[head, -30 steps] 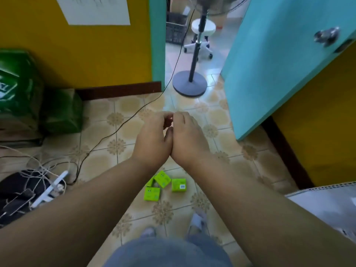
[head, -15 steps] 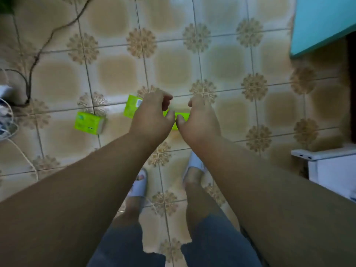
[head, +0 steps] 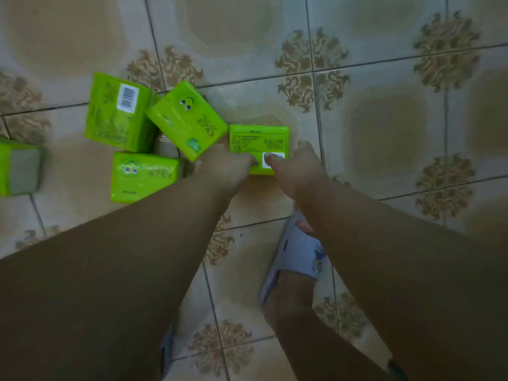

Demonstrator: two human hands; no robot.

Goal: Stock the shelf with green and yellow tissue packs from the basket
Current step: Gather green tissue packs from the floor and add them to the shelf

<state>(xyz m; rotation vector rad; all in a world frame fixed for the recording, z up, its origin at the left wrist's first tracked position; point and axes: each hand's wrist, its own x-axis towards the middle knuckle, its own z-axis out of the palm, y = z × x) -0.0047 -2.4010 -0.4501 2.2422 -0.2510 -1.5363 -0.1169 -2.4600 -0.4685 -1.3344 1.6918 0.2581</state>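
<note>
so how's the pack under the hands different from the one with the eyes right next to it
The pack under the hands shows its printed back with small text and a white label; the pack with the eyes shows its cartoon face. The first lies square to the floor tiles, the second is turned at an angle. The left hand and right hand touch the first; nothing touches the second. Both are bright green and lie on the tiled floor.

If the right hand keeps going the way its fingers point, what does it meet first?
The right hand points up and leftward at the green tissue pack lying apart from the others. A fingertip already seems to be at its white label, though contact depth is unclear.
</note>
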